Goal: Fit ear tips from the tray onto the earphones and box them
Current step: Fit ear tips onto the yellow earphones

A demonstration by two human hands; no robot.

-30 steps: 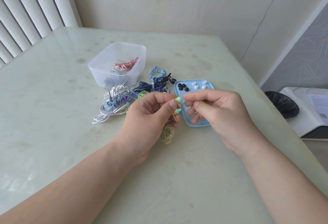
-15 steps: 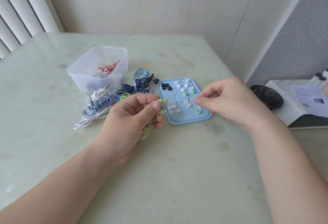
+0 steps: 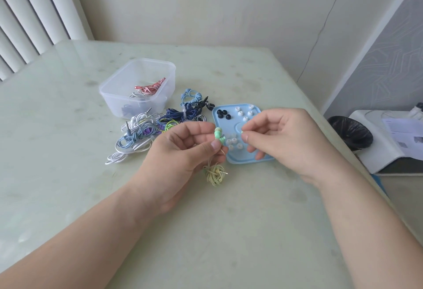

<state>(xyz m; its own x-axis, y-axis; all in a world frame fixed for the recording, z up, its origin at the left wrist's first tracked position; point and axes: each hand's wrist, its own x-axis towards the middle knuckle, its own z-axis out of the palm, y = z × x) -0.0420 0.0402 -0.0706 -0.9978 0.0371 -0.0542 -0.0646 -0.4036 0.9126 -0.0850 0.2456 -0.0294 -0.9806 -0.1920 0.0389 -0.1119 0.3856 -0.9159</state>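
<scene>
My left hand (image 3: 185, 149) pinches a pair of mint-green earphones (image 3: 219, 135) just left of the blue tray (image 3: 231, 160); their pale yellow coiled cable (image 3: 214, 173) dangles onto the table below. My right hand (image 3: 288, 140) hovers over the tray, thumb and forefinger closed on a small green ear tip (image 3: 242, 131), a short gap right of the earphones. Black ear tips (image 3: 222, 114) and white ear tips (image 3: 243, 112) lie at the tray's far end, clear ones (image 3: 233, 143) in its middle. The clear plastic box (image 3: 139, 87) at back left holds a red-striped earphone coil (image 3: 150, 88).
A pile of tangled earphones (image 3: 160, 126), white, blue, navy and purple, lies between the box and the tray. Off the table's right edge are a black-lined bin (image 3: 350, 132) and a white device with papers (image 3: 393, 135). A wall runs behind the table.
My right hand went from beside the earphones out over the tray, then came back toward my left hand holding a green ear tip. The camera view shifted.
</scene>
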